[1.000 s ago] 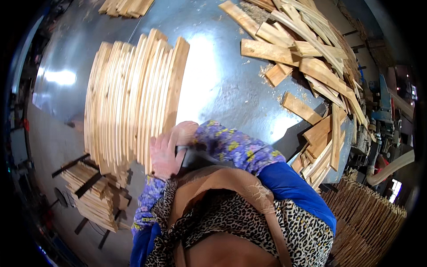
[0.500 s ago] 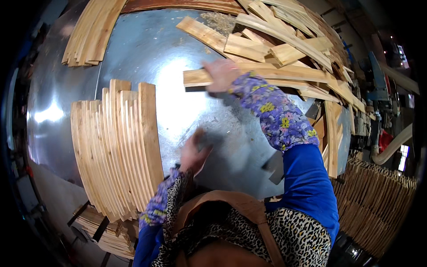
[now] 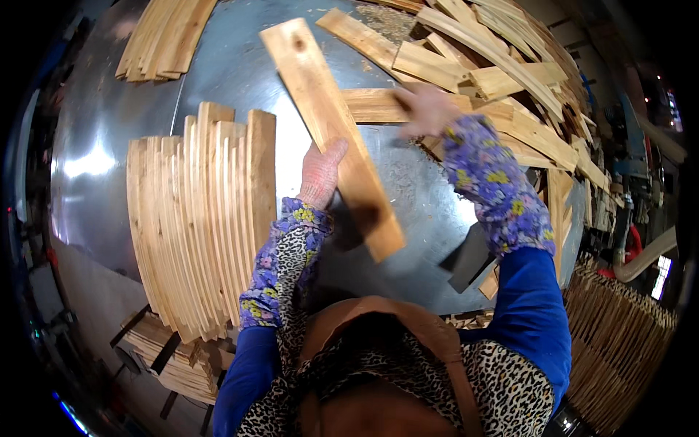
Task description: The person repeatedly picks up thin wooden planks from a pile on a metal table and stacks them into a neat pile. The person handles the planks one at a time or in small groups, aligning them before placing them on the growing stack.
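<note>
My left hand (image 3: pixel 325 173) is closed around the edge of a pale wooden board (image 3: pixel 331 131) with a dark knot near its far end. That board slants over the metal table, its near end toward me. My right hand (image 3: pixel 429 111), blurred by motion, is over another wooden board (image 3: pixel 370 106) at the near side of the loose pile. Its fingers look spread, and whether they touch the wood is not clear. To the left of my left hand lies a row of boards (image 3: pixel 196 218) set side by side, with uneven far ends.
A loose heap of boards (image 3: pixel 520 84) covers the table's far right. Another stack (image 3: pixel 166 36) lies at the far left of the metal table (image 3: pixel 240 65). Bundled slats (image 3: pixel 619 335) stand at the lower right, and more wood (image 3: pixel 164 357) sits low at the left.
My left hand, empty before, now holds a slanted board. My right hand has moved right, from the end of a board to farther along the pile. The whole view has shifted slightly.
</note>
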Motion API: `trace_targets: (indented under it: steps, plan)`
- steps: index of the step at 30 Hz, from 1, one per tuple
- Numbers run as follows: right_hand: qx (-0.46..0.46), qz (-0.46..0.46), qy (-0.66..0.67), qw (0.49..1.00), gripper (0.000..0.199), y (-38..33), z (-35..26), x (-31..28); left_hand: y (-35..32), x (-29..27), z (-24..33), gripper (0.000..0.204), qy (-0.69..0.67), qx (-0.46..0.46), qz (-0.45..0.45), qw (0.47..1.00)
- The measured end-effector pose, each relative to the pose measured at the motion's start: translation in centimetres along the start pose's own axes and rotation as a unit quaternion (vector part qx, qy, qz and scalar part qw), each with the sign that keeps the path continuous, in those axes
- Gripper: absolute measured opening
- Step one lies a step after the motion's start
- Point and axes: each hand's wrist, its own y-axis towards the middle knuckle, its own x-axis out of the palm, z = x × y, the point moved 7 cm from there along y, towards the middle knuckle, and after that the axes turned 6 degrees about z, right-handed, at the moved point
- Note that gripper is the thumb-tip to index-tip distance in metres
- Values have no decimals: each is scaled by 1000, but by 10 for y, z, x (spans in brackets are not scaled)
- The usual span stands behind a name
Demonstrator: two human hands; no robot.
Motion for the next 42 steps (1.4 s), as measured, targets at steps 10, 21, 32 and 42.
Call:
trace_targets:
  steps: [10,21,32,42]
  plan:
    - [76,39,-113,990,81,-23,39,1,-87,-113,47,54,774,180,199,574]
    - [12,-144,288,947,111,-56,-284,173,-156,-382,84,98,599,78,358,712]
    - [-29,31,496,867,127,-66,-340,196,-180,-533,97,98,478,-126,314,811]
    - [129,85,446,882,87,-57,-192,155,-172,-438,9,68,373,202,145,894]
